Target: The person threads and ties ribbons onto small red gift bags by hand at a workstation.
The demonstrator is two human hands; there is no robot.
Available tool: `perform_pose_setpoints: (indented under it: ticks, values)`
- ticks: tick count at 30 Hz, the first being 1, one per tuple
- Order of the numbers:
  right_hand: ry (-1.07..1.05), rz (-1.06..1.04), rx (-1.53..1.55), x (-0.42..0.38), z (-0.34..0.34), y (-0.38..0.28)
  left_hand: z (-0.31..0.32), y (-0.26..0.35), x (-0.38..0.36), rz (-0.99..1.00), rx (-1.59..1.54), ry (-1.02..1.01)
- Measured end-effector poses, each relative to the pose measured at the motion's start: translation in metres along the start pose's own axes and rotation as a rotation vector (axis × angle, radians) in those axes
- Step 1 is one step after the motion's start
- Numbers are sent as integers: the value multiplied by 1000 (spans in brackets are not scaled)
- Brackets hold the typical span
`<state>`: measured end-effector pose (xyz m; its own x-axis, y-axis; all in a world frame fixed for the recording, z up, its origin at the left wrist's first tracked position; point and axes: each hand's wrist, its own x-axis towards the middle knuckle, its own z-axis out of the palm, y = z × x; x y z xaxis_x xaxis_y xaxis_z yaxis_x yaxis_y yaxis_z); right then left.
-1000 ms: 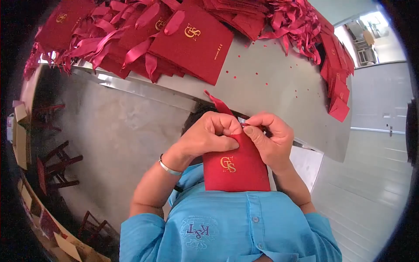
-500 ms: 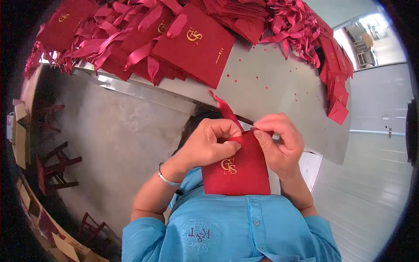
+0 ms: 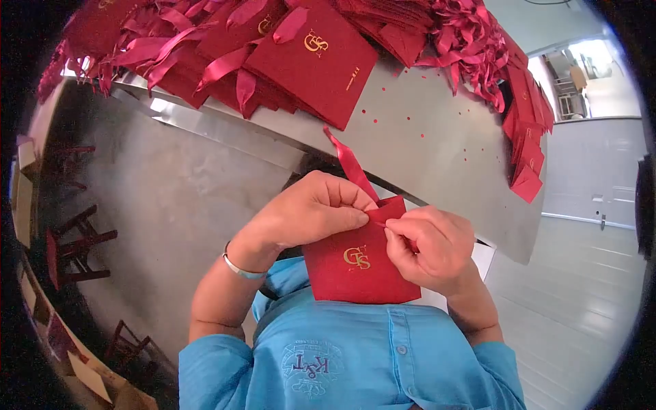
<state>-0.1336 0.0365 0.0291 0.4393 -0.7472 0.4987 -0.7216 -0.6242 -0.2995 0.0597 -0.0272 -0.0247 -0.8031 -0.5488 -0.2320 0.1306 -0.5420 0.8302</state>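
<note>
A red bag with a gold monogram [image 3: 342,273] rests against the blue shirt in the middle of the view. My left hand [image 3: 318,208] pinches the bag's top edge on its left side. Close to it, my right hand [image 3: 432,246] is closed on the end of a red ribbon at the front of the bag's top. Another length of the ribbon [image 3: 350,162] sticks up out of the bag's opening, past its upper edge. What lies inside the bag is hidden.
Stacked red bags with ribbons [image 3: 311,61] cover the far left of the metal table [image 3: 437,164]. A heap of ribbons [image 3: 471,48] and more bags [image 3: 526,154] are at the back right. Small red dots lie between. Wooden stools [image 3: 82,249] stand on the floor at left.
My right hand has moved down and left, from the bag's top right corner to the front near my left hand. The view has shifted slightly.
</note>
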Motion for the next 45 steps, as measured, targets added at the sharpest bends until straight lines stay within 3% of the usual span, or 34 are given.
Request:
perform_pose_setpoints:
  ticks: [8, 19, 24, 26, 27, 29, 33, 36, 38, 42, 45]
  values:
    - [-53, 23, -49, 3, -3, -5, 6, 5, -3, -5, 67, 36]
    - [-613, -138, -285, 30, -27, -11, 23, 0, 2, 100, 441, 201]
    - [-601, -29, -166, 41, -27, -4, 30, 8, 6, 106, 467, 220]
    - [-613, -1, -119, 41, -26, -3, 32, 9, 6, -7, 405, 232]
    - [-597, -5, -125, 42, -25, 0, 30, 3, 9, 69, 448, 226]
    - [-638, 145, 56, 44, -24, 8, 27, -1, 11, 62, 462, 208]
    - [-647, 74, 26, 37, -20, 21, 30, 3, 13, 12, 486, 202]
    - [-562, 164, 216, 32, -16, 24, 32, 14, 13, -6, 584, 243]
    - [-655, 144, -48, 30, -20, 6, 32, 14, 15, -91, 539, 250]
    - [-640, -19, 45, 27, -17, 31, 32, 9, 15, 17, 667, 231]
    - [-598, 96, 162, 24, -15, 27, 22, -10, 20, 13, 626, 250]
